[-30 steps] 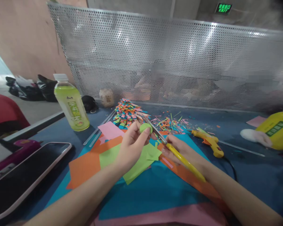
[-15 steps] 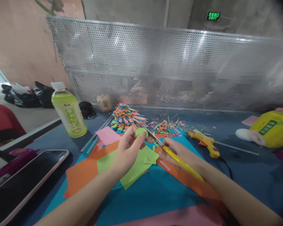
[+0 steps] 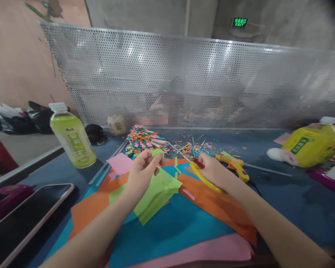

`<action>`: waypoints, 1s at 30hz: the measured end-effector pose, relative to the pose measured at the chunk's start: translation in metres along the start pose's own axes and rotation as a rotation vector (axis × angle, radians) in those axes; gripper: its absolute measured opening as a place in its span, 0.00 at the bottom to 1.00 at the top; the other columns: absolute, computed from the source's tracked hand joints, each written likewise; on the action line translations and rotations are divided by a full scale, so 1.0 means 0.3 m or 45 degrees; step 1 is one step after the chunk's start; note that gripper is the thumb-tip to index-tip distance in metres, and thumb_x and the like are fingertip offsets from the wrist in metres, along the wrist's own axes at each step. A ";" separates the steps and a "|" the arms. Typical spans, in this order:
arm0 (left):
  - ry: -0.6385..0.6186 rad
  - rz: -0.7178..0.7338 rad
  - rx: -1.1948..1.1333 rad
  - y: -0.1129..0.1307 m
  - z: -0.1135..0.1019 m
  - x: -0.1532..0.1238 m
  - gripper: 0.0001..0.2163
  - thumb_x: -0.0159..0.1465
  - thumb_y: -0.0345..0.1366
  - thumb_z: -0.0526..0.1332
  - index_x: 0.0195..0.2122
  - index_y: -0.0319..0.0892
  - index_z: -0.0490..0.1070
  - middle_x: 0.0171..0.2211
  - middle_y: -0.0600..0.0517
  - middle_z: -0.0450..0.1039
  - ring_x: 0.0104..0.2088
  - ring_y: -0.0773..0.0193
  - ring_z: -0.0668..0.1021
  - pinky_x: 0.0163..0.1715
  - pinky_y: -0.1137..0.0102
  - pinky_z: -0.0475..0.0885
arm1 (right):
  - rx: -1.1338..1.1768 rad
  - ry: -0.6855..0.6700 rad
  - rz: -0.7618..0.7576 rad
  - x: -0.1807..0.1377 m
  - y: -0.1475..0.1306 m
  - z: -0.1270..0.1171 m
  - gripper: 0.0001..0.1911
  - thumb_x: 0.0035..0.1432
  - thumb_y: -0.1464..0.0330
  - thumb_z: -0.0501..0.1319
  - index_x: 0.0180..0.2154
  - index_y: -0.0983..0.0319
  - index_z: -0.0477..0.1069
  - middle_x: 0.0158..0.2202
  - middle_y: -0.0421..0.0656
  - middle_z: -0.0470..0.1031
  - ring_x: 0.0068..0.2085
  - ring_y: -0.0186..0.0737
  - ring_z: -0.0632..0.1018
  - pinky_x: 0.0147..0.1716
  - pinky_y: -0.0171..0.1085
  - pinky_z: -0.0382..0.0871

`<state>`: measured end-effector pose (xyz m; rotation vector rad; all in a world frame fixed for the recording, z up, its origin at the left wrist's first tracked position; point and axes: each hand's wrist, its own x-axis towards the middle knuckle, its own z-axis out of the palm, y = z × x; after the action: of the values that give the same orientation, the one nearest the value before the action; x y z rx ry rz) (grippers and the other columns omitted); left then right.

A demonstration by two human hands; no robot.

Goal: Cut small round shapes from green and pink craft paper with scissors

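Note:
Between thumb and fingers my left hand (image 3: 143, 169) pinches a small round piece of green paper (image 3: 158, 153). My right hand (image 3: 210, 169) is wrapped round scissors (image 3: 205, 179) with yellow and red handles, their blades pointing up and left, apart from the green piece. Under both hands lie a green sheet (image 3: 153, 197), orange paper (image 3: 214, 203) and a large blue sheet (image 3: 167, 238). Beyond my left hand stands a tree-like cone of many coloured paper strips (image 3: 142, 139).
Paper scraps (image 3: 195, 147) lie beyond the scissors. A yellow glue gun (image 3: 234, 167) sits at the right, near a yellow package (image 3: 307, 145). At the left stand a drink bottle (image 3: 72, 137) and a phone (image 3: 30, 219). A perforated metal panel (image 3: 156, 74) closes off the back.
The scissors have moved away from the green paper piece, to the right, and their red handle now shows. The whole view has shifted slightly.

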<state>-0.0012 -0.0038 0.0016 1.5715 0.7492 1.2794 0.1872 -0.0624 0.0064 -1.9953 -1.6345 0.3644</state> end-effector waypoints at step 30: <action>0.144 -0.432 0.137 -0.138 -0.042 0.057 0.02 0.51 0.33 0.58 0.24 0.41 0.65 0.21 0.53 0.73 0.23 0.64 0.75 0.17 0.75 0.64 | -0.721 -0.138 -0.509 0.010 -0.171 0.151 0.25 0.55 0.50 0.54 0.37 0.67 0.71 0.38 0.53 0.75 0.43 0.52 0.75 0.43 0.46 0.65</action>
<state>-0.0047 0.0302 -0.0301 1.3900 1.1205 1.0966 0.1222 -0.0425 -0.0019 -1.9672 -2.3440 -0.1655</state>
